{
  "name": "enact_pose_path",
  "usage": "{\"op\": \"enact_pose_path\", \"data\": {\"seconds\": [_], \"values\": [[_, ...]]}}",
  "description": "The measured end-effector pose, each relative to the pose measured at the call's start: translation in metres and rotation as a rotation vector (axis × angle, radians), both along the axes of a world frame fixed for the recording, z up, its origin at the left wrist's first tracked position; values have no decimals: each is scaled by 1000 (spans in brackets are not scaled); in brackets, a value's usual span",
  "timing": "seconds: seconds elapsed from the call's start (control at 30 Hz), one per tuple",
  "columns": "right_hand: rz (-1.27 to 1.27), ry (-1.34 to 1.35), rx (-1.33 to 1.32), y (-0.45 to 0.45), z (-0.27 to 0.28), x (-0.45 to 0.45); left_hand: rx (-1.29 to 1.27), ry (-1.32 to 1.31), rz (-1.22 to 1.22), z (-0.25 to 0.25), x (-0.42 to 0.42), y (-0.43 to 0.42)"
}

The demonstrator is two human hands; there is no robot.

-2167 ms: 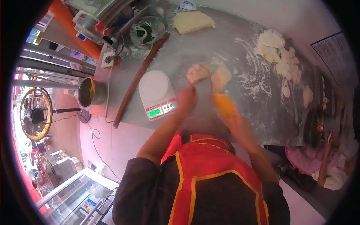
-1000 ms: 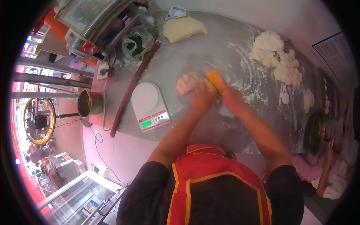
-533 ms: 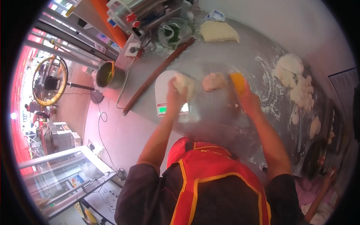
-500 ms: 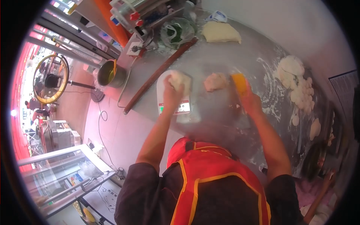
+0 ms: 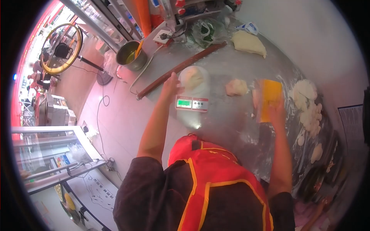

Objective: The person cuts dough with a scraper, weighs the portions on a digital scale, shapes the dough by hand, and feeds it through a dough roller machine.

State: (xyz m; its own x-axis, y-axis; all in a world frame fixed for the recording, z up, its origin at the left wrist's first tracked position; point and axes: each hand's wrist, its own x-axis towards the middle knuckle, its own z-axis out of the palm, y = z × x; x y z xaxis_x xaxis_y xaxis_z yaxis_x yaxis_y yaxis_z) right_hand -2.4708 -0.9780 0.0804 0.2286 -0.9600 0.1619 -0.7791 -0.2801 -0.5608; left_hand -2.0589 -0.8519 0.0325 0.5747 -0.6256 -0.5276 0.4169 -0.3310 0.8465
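A white kitchen scale (image 5: pixel 204 92) with a lit green display carries a pale lump of dough (image 5: pixel 194 78). My left hand (image 5: pixel 170 85) is at the scale's left edge, fingers apart and off the dough. In my right hand (image 5: pixel 276 111) is a yellow dough scraper (image 5: pixel 269 90), held low over the metal worktop and smeared by motion. What lies under the scraper is hard to make out. Between the scale and the scraper sits another dough lump (image 5: pixel 236 87).
A long wooden rolling pin (image 5: pixel 181 69) lies diagonally behind the scale. A dough slab (image 5: pixel 249 43) and a plastic bag of greens (image 5: pixel 208 32) are at the back. Floured dough pieces (image 5: pixel 308 106) lie right. A metal pot (image 5: pixel 132 56) stands left, near a power strip (image 5: pixel 162 37).
My left hand has let go of the dough on the scale and drawn back left. The scraper has turned broadside in my right hand. The camera view has shifted.
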Motion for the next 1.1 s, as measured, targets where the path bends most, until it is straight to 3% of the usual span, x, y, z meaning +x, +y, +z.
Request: {"op": "enact_pose_path", "data": {"seconds": [0.17,0.33,0.57,0.67,0.77,0.87,0.97,1.1], "values": [[98,-22,110,26,35,32,-159,145,-1,-33,12,24],[332,128,321,55,67,105,-122,-193,-6,-29,5,27],[716,30,62,59,57,162,105,-565,-135,-32,14,45],[762,135,33,57,56,179,114,-647,-184,-33,5,47],[780,172,21,56,51,192,63,-524,-198,-38,-4,41],[806,197,-5,54,48,202,108,-667,-198,-33,-29,28],[832,234,-44,52,37,210,31,-981,-144,-35,-51,17],[832,383,-83,53,27,215,21,-940,-42,-48,-56,6]]}}
